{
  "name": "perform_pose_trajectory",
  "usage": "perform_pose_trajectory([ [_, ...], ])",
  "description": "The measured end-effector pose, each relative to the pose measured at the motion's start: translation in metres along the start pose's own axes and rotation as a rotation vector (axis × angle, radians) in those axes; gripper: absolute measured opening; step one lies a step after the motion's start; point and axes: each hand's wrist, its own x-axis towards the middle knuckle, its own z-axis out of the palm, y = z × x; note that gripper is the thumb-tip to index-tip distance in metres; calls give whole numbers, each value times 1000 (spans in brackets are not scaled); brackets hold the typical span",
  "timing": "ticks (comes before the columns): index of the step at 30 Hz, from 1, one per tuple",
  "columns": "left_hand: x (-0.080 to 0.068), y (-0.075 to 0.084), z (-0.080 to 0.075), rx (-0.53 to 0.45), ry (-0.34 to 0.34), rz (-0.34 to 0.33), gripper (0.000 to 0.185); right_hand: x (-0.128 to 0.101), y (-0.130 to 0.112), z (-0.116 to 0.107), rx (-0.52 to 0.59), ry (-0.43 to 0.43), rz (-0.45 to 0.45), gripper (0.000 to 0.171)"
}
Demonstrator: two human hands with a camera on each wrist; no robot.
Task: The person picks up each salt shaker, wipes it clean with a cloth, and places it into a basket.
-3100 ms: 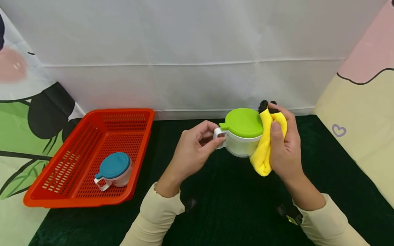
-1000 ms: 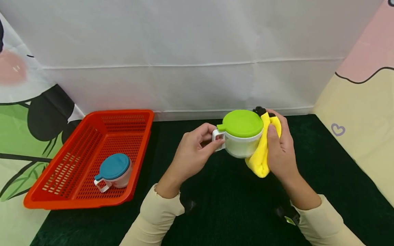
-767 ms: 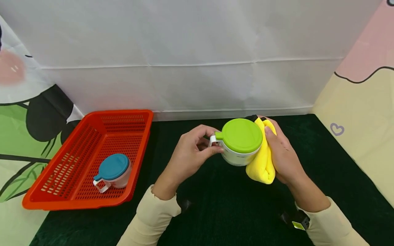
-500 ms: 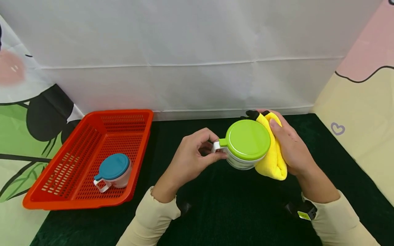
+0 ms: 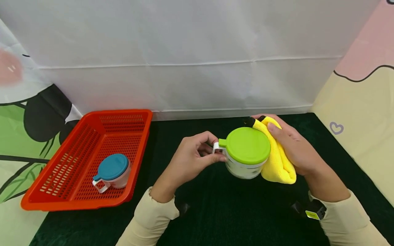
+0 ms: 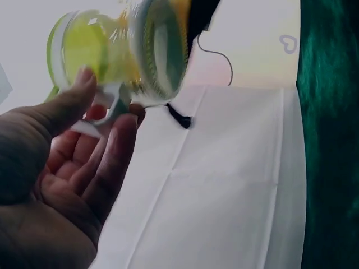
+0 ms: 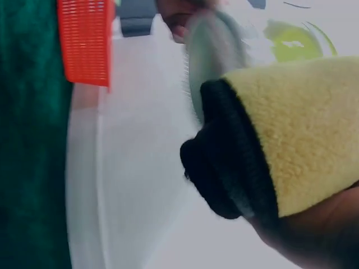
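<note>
A clear seasoning jar with a green lid is held above the dark cloth-covered table, its lid tipped toward the head camera. My left hand pinches the jar's white handle between thumb and fingers. On the jar's other side, my right hand grips a folded yellow cloth with black edging, which presses against the wall of the jar. The jar's round base shows in the left wrist view. In the right wrist view the cloth covers part of the jar, and several right fingers are hidden behind it.
A red plastic basket stands on the left of the table. Inside it sits a similar jar with a blue lid. A white sheet hangs along the back, with printed sheets at both sides.
The jar has come lower and nearer, its lid tilting more toward the head camera. My right hand and the cloth have shifted down along the jar's side and, lately, to the right.
</note>
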Motion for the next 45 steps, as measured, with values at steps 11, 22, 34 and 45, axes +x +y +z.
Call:
perform_pose_trajectory([
  [11,-4,2,-2,-59,-44,165,27,7,17,-1,83,-205,139,38],
  [22,1,0,5,-23,-149,171,26,3,0,-13,158,-325,104,37],
  [34,0,0,1,-42,-171,129,25,0,1,-17,102,-360,116,36],
  [45,-3,6,-1,-50,-150,165,27,3,17,-8,64,-356,188,34],
])
